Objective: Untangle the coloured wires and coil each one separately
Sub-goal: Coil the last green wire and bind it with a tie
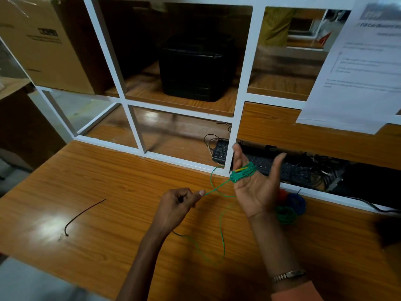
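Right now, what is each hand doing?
Left hand: closed, pinching the green wire.
Right hand: open, green coil wound round its fingers.

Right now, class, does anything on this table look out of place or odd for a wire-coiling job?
One thing: a short dark wire lies alone on the left of the table, uncoiled, far from the coiled bundles at the right. The green wire is being wound round the right hand while the left hand pinches it.
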Demonstrator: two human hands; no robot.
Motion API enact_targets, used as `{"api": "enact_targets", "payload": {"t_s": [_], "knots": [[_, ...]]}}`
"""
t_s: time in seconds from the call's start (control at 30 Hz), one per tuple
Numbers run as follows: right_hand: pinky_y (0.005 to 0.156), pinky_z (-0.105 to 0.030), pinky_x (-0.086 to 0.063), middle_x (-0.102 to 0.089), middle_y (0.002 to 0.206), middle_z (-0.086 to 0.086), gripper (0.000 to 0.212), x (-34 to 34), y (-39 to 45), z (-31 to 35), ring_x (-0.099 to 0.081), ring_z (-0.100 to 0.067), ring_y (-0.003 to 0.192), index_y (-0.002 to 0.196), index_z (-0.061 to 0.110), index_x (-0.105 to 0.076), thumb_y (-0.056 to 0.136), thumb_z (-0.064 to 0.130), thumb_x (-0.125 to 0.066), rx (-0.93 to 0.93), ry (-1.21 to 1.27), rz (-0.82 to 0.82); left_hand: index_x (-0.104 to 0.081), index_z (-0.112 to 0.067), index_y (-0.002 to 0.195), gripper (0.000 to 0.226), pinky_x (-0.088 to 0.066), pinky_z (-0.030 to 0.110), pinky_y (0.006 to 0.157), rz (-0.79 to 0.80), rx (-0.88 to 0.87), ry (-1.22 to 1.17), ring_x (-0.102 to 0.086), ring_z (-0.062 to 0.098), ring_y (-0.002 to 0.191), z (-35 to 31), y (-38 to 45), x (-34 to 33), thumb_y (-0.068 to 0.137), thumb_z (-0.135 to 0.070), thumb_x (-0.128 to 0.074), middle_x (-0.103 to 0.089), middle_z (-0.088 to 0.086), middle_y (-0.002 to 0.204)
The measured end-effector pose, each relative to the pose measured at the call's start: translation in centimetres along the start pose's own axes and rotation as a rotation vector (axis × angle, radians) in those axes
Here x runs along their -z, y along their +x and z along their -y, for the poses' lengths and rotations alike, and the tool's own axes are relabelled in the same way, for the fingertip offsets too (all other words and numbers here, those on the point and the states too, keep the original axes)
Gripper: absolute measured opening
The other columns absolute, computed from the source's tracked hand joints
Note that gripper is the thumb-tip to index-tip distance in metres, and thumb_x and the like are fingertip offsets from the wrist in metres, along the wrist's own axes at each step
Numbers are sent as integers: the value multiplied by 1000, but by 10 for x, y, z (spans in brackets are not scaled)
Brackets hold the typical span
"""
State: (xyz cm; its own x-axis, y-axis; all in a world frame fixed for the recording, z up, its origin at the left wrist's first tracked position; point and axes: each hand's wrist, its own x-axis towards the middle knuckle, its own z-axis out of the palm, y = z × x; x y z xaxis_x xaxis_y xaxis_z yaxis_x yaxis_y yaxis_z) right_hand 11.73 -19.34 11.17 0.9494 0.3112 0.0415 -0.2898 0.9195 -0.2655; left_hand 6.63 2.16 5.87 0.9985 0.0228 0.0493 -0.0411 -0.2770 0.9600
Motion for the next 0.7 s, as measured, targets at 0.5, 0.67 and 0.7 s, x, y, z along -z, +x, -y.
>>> {"api": "enact_targets", "payload": {"t_s": [0.5,0.67,0.7], "knots": [[98,-42,-53,-76,109,-21,108,6,-19,-35,-73,-31,102,117,2,-70,87,90,-15,-770,-1320,83,-67,-11,80,23,-31,34,51,-119,-162,-10,-35,16,54,-37,0,13,91,-25,-81,-41,2,57],[50,-18,-49,-77,86,-17,111,0,-23,-33,-71,-15,58,106,-21,-65,94,80,-22,-914,-1071,353,-66,-11,79,25,-32,31,51,-217,-141,-3,-34,13,53,-28,0,20,87,-26,-84,-37,-4,56],[46,-15,-47,-78,81,-13,104,1,-23,-33,-70,-13,54,104,-19,-67,95,77,-28,-894,-978,379,-66,-9,76,27,-33,31,51,-211,-147,-10,-36,13,53,-28,0,18,88,-27,-83,-39,-1,55]]}}
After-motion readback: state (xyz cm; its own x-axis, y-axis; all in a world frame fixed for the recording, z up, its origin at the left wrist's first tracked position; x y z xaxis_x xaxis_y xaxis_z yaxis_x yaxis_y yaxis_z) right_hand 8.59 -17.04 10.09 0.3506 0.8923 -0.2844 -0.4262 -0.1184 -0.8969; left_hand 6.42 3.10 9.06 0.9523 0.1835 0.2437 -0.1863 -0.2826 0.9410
